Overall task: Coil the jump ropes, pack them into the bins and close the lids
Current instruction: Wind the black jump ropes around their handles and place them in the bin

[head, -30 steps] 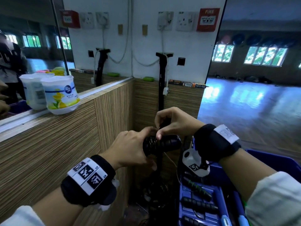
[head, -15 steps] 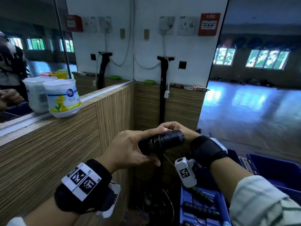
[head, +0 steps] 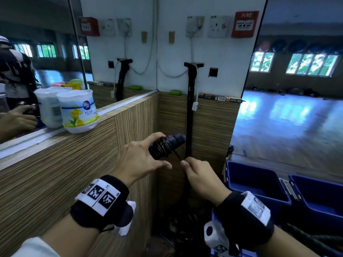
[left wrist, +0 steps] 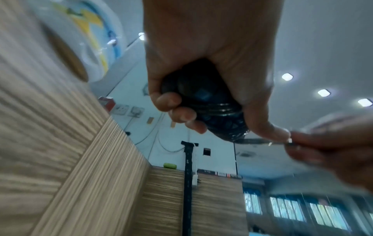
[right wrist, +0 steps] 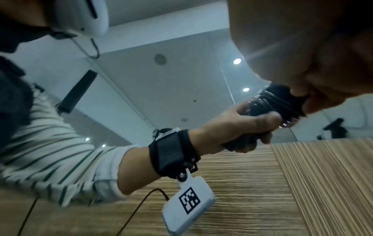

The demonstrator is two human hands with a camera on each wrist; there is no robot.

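Observation:
My left hand (head: 148,154) grips a pair of black jump rope handles (head: 168,145) held together, chest high in front of the wooden corner. Thin dark rope is wound in several turns around their middle (left wrist: 220,110). A short taut strand of rope (head: 177,154) runs down from the coil to my right hand (head: 184,163), which pinches it between thumb and fingertips just below and right of the handles. In the right wrist view the coil (right wrist: 278,103) sits between the left hand (right wrist: 248,126) and the right hand's fingers (right wrist: 315,67).
Two open blue bins (head: 259,184) (head: 319,197) stand on the floor at the lower right. A wooden ledge (head: 55,145) with an air freshener tub (head: 78,112) runs along the left under a mirror. A black upright bar (head: 190,108) stands in the corner behind the handles.
My right hand came off the top of the handles, swung behind them and now sits below and right, pinching the rope. The left hand keeps its grip on the handles.

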